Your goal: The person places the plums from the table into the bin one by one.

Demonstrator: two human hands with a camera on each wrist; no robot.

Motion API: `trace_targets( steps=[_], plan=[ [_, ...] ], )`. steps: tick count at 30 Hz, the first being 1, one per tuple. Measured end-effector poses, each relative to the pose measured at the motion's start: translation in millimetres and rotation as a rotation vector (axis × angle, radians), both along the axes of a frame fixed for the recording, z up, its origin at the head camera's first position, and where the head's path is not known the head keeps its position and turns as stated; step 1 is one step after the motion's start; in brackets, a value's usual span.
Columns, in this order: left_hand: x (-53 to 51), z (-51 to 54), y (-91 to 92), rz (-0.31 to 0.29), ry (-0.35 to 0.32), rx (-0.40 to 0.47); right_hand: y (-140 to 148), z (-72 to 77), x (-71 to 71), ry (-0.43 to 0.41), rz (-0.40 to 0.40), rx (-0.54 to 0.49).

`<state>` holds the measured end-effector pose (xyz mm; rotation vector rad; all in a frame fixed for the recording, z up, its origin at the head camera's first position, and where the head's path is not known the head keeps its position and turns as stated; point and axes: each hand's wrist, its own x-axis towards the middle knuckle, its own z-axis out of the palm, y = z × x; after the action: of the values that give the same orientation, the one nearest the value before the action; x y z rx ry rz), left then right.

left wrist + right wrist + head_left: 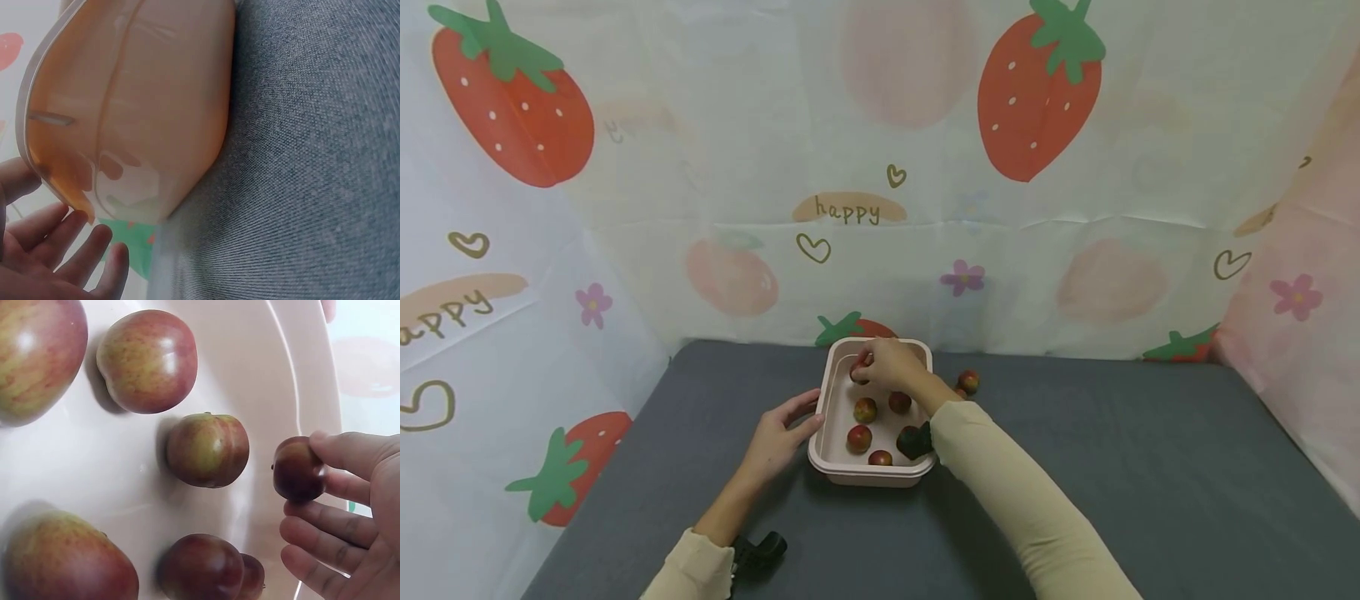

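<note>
A pale pink plastic basin stands on the dark cloth, with several small red-and-yellow apples lying inside. My right hand reaches over the basin's far part and pinches a dark red apple between thumb and fingers; its other fingers are spread beside the wall. Whether this apple touches the basin floor I cannot tell. On the left side, my left hand holds the basin's rim, its thumb at the edge and fingertips against the outer wall. The last fingers of that hand stand off the wall.
To the right of the basin, partly behind the right forearm, more apples lie on the grey tablecloth. A fabric backdrop with strawberry prints rises at the table's far edge. Black wrist devices sit on both wrists.
</note>
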<state>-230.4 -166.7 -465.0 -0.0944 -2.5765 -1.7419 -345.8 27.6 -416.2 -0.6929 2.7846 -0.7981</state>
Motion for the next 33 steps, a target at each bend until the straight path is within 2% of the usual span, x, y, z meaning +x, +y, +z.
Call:
trace_targets(
  steps=[8,15,22,33],
  plan=[
    [-0.1,-0.8,0.4,0.002,-0.002,0.001,-1.0,-2.4,-0.2,-0.003,-0.017,0.055],
    [0.2,-0.4,0.8,-0.001,0.003,0.019,0.3,-0.7,-2.0,-0.006,-0.014,0.038],
    [-0.3,-0.3,0.0,-0.003,0.003,0.014,8.0,11.6,-0.8,0.019,-0.003,-0.028],
    [-0.2,0.9,1.6,0.004,-0.006,-0.007,38.8,43.2,10.2,0.052,0.030,-0.130]
  ],
)
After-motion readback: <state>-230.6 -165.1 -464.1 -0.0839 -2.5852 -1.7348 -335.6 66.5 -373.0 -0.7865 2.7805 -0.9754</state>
